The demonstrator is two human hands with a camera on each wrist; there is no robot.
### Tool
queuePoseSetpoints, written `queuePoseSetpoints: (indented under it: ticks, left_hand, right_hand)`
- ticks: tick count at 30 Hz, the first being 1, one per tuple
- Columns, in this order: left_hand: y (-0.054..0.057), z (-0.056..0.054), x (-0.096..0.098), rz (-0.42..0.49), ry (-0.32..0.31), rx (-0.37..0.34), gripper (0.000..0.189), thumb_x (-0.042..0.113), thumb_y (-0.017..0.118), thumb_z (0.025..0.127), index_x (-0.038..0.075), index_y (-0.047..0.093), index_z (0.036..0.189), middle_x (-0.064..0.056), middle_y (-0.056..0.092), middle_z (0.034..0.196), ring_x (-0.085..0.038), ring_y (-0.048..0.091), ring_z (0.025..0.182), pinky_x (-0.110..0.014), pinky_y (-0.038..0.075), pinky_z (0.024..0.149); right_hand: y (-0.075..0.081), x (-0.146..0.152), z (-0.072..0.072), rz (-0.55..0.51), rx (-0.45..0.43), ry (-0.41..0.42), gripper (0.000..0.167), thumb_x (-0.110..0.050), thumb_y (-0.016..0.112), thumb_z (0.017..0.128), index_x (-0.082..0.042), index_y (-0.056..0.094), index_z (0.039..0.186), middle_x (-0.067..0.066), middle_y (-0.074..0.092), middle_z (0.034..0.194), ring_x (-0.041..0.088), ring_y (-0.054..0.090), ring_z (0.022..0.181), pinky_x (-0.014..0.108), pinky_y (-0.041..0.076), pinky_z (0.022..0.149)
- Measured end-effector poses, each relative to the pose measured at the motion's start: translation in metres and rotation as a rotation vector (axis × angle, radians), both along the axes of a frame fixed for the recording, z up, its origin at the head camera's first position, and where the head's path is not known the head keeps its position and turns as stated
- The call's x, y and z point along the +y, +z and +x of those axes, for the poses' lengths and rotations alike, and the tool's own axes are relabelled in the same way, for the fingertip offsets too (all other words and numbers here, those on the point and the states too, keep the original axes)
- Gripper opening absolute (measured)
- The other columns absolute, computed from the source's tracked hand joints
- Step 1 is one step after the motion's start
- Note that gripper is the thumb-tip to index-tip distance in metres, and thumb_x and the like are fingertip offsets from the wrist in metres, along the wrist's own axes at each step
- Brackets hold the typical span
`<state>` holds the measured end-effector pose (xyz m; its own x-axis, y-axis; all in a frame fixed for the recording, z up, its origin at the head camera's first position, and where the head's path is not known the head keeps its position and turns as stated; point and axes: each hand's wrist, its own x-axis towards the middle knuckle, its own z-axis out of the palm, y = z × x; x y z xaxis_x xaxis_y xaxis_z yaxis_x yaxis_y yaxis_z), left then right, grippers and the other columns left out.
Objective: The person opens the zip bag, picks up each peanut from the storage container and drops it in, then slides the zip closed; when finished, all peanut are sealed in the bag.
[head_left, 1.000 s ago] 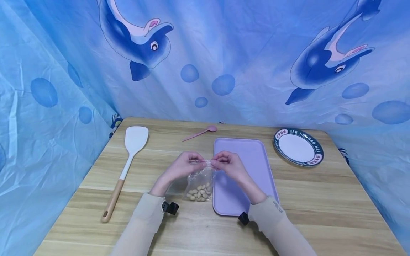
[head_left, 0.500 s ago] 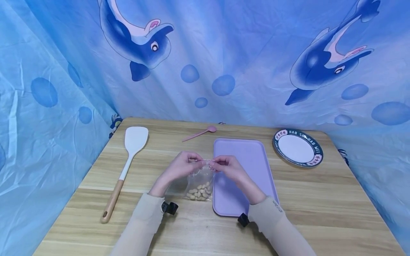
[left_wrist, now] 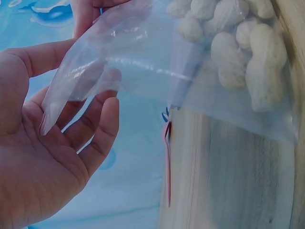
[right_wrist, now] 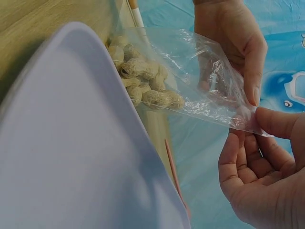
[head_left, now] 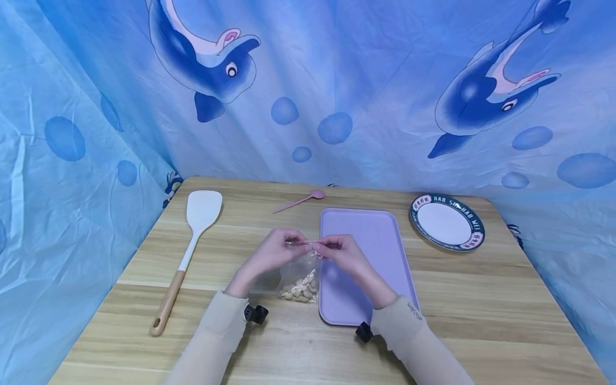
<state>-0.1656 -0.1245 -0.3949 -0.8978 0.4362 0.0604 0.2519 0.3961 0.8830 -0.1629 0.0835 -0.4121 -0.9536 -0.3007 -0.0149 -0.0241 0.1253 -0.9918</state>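
Observation:
A clear plastic zip bag (head_left: 294, 274) hangs between my hands, its bottom at the table left of the purple tray. Peanuts (right_wrist: 147, 78) in their shells lie gathered at its lower end. My left hand (head_left: 278, 249) pinches the top edge on the left, thumb against fingers. The right hand (head_left: 347, 252) pinches that same edge close beside it, above the tray's left side. In the left wrist view the bag (left_wrist: 143, 67) crosses in front of some fingers (left_wrist: 101, 129). Whether the zip is closed, I cannot tell.
The purple tray (head_left: 380, 240) lies right of the bag. A white spatula (head_left: 190, 251) with a wooden handle lies at the left. Behind are a pink spoon (head_left: 300, 201) and, at the back right, a green-rimmed plate (head_left: 474, 235). A dolphin-print curtain (head_left: 385, 80) hangs behind the table.
My right hand has dropped slightly and shifted along the top edge toward the left hand. The bag's face has tilted a little; both hands still pinch it.

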Motion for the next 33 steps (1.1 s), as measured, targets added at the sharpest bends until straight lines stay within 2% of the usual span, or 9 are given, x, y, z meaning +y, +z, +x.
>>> queuePoseSetpoints:
  ticks: [3, 13, 22, 33]
  left_hand:
    - [0.0001, 0.0002, 0.0018, 0.012, 0.008, -0.003, 0.009, 0.014, 0.072, 0.090, 0.007, 0.074, 0.096, -0.002, 0.072, 0.091, -0.018, 0.066, 0.083, -0.034, 0.056, 0.076]
    - [-0.0002, -0.0006, 0.0030, 0.035, 0.037, -0.020, 0.010, 0.015, 0.073, 0.089, 0.006, 0.075, 0.092, -0.002, 0.072, 0.087, -0.018, 0.066, 0.076, -0.036, 0.056, 0.071]
    - [-0.0007, -0.0012, 0.0036, 0.058, 0.020, -0.026, 0.010, 0.013, 0.072, 0.090, 0.004, 0.075, 0.092, -0.003, 0.073, 0.085, -0.019, 0.066, 0.073, -0.036, 0.056, 0.067]
    - [0.0019, 0.0008, 0.0019, 0.043, 0.021, -0.070, 0.013, 0.014, 0.071, 0.091, 0.002, 0.075, 0.094, -0.004, 0.071, 0.083, -0.019, 0.065, 0.072, -0.035, 0.056, 0.068]
  right_hand:
    - [-0.0002, -0.0011, 0.0004, 0.003, 0.003, -0.011, 0.021, -0.004, 0.070, 0.091, 0.013, 0.070, 0.105, 0.003, 0.072, 0.081, 0.009, 0.063, 0.071, 0.025, 0.053, 0.070]
    - [0.0000, -0.0032, 0.0015, -0.003, 0.036, -0.022, 0.022, -0.004, 0.070, 0.090, 0.014, 0.069, 0.103, 0.002, 0.071, 0.079, 0.009, 0.062, 0.070, 0.024, 0.052, 0.068]
    - [-0.0003, -0.0047, 0.0021, -0.017, 0.042, -0.018, 0.019, -0.002, 0.069, 0.091, 0.015, 0.069, 0.101, 0.010, 0.072, 0.081, 0.011, 0.064, 0.071, 0.026, 0.054, 0.070]
    - [-0.0003, -0.0012, 0.0007, 0.014, 0.039, -0.006, 0.020, -0.004, 0.071, 0.090, 0.013, 0.070, 0.100, 0.008, 0.073, 0.081, 0.012, 0.065, 0.072, 0.027, 0.055, 0.070]
